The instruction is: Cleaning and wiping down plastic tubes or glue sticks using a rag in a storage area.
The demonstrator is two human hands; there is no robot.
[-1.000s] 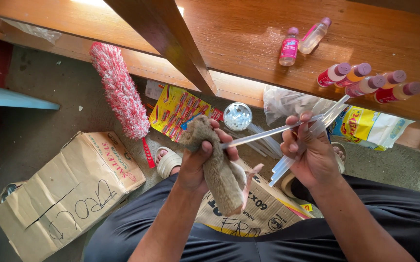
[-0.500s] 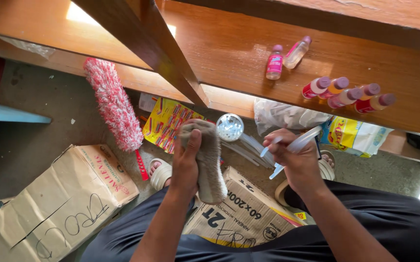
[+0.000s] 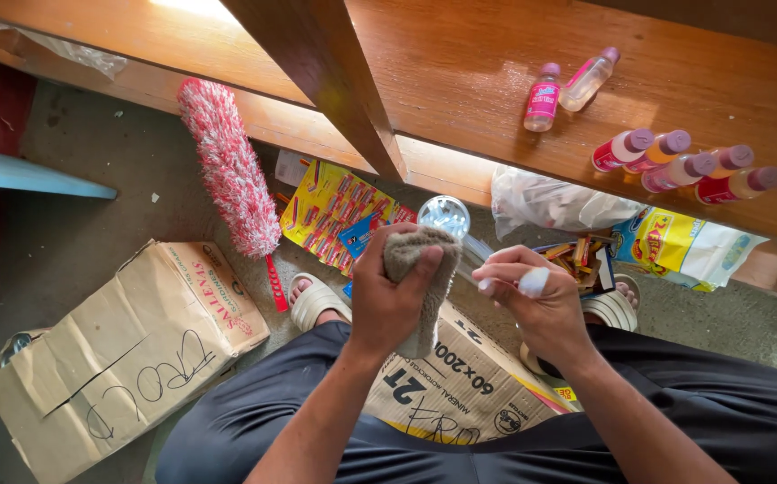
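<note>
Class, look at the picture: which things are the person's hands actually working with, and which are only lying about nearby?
In hand:
- beige cloth, gripped by the left hand
- clear plastic item, wiped by the cloth, held by the right hand

Lying about:
- red-and-white duster
- small bottles on the wooden shelf
- cardboard boxes
- snack packets

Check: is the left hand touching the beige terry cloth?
Touching. The head view shows the left hand with its fingers wrapped over the beige terry cloth, no gap between them.
</note>
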